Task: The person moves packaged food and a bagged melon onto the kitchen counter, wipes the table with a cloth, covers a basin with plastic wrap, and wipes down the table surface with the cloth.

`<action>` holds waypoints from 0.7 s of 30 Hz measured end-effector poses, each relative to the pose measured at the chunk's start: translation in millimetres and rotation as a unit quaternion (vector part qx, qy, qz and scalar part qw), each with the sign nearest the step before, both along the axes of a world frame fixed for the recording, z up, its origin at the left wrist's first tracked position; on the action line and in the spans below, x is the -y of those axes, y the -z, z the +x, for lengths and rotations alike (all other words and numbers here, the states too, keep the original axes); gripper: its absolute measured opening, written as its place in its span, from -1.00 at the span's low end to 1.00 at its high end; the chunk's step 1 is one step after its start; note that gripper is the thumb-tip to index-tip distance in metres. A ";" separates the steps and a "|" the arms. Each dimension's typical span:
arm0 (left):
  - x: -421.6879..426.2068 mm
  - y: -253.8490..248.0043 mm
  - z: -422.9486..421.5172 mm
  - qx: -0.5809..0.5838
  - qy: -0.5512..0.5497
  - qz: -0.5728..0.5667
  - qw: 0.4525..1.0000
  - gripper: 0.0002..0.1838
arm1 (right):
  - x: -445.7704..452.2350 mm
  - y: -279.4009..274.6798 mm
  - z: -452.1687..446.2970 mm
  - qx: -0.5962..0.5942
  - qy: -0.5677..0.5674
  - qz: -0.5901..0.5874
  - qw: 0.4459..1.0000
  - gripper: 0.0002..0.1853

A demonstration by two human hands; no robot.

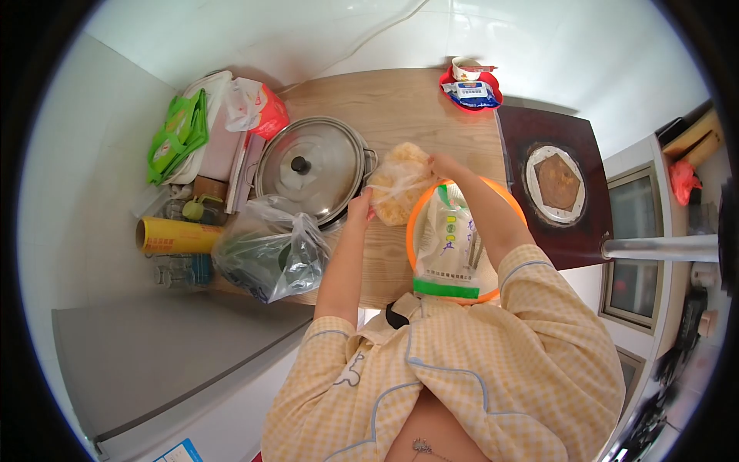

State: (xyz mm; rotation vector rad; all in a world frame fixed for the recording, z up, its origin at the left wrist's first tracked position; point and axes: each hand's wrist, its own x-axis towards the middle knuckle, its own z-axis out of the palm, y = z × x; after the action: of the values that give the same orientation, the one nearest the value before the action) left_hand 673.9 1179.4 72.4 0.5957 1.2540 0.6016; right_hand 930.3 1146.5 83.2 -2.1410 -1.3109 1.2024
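Observation:
A clear plastic bag of pale yellow food [399, 189] rests on the wooden counter [385, 100], right of the lidded steel pot. My left hand [360, 206] is closed on the bag's left edge. On its upper right side, my right hand [444, 165] grips the same bag. Beneath my right forearm sits an orange-rimmed basin [412, 239] with a white and green printed package [448, 246] lying in it. The steel pot [308, 165] has a glass lid with a black knob.
A clear plastic bag [273, 250] with dark contents and a yellow roll [177, 236] lie at the left. Green bags [178, 135] and a red-white bag [265, 108] stand behind. A red tray [449, 98] holds packets. A dark board [558, 131] is at the right.

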 end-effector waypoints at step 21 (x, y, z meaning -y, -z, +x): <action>9.3 -132.7 25.3 0.055 0.082 0.236 0.967 -0.69 | 41.7 -114.9 15.6 -0.198 0.225 0.331 0.895 -0.80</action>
State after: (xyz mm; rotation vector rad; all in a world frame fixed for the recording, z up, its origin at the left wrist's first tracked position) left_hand 699.2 1170.2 205.1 1.0381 0.9460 0.7898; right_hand 945.8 1104.8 198.2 -1.4813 -0.8120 0.7818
